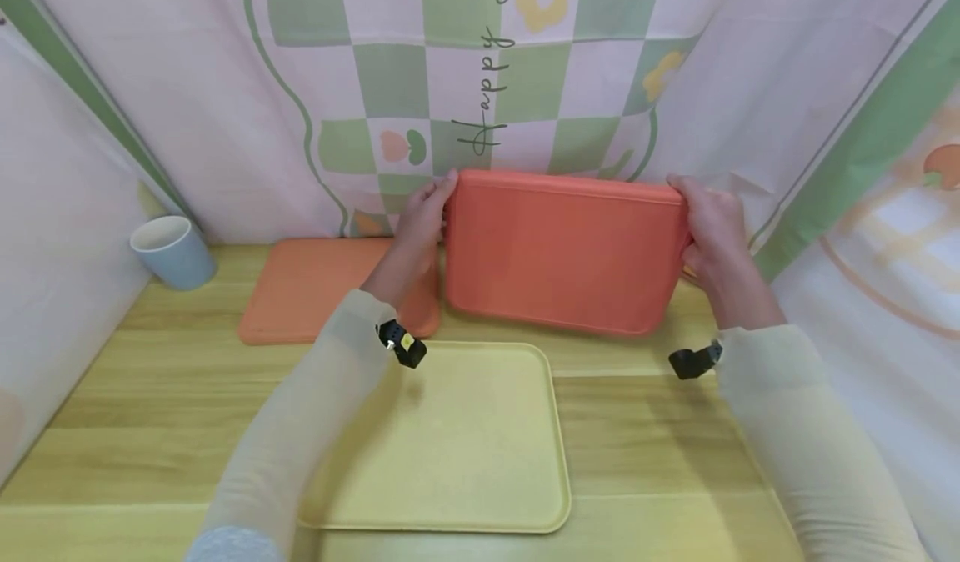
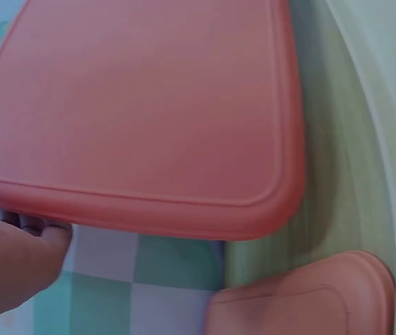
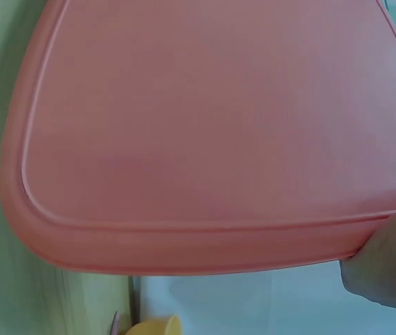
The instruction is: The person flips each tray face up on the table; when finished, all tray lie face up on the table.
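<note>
Panel (image 1: pixel 562 253) spans lengthwise between your gripping left hand (image 1: pixel 422 222) and right hand (image 1: pixel 714 224), beyond yellow tray (image 1: pixel 480 454); bench (image 1: pixel 637 437) contact unclear.

Red rectangular tray (image 1: pixel 562 249), rounded corners, smooth; tilted up, broad face toward the person, held by both short ends, toward back of counter (image 1: pixel 637 445)

The place looks like a homely corner, though which room cannot be told: cloth hangings (image 1: pixel 390 78) printed with green checks, flowers and the word "Happy" surround a wood-grain table (image 1: pixel 135 429) carrying a blue cup (image 1: pixel 183 260) and a yellow tray (image 1: pixel 472 445).
</note>
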Demonstrator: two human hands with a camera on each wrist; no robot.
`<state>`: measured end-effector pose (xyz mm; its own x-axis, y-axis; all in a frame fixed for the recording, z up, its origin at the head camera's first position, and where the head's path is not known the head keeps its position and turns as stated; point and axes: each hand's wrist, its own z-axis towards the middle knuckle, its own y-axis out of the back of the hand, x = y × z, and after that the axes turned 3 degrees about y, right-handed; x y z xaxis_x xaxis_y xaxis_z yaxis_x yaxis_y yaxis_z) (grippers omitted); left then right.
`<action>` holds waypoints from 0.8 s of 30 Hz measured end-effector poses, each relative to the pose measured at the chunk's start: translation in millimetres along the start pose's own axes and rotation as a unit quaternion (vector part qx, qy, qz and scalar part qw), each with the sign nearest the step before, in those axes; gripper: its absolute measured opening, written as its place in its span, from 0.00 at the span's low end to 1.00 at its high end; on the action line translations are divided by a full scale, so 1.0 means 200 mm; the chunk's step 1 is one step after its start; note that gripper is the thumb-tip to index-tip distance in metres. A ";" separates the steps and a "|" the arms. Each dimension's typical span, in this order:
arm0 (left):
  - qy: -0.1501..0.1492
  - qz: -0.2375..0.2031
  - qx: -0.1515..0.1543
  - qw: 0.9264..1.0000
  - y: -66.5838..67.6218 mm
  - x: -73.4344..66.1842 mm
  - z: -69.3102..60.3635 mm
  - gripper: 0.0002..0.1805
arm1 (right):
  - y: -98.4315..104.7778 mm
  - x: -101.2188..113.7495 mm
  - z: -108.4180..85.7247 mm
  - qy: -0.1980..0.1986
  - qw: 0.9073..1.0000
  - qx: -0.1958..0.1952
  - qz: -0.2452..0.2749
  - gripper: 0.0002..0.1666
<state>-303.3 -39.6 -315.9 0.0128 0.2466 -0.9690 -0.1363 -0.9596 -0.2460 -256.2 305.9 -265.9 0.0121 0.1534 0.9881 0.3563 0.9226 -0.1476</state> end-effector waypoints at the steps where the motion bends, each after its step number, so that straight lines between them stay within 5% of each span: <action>1: 0.006 0.001 -0.002 1.000 0.00 -0.01 0.00 0.20 | 0.00 0.00 0.00 0.004 1.000 0.001 -0.005 0.16; 11: 0.037 -0.033 -0.025 0.998 -0.03 -0.07 -0.02 0.21 | -0.06 -0.01 -0.03 0.044 0.999 -0.008 0.000 0.17; 21: -0.025 -0.130 -0.066 0.989 -0.05 -0.10 -0.04 0.23 | -0.08 -0.01 -0.07 0.070 0.997 0.004 0.045 0.25; 24: -0.051 -0.152 -0.077 0.984 -0.05 -0.09 -0.04 0.23 | -0.08 -0.01 -0.07 0.051 0.998 0.021 0.041 0.23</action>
<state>-293.9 -35.9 -295.6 -0.0716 0.5308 -0.8445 0.0105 -0.8462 -0.5328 -247.9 285.9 -265.4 0.1346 0.1941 0.9717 0.3110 0.9228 -0.2274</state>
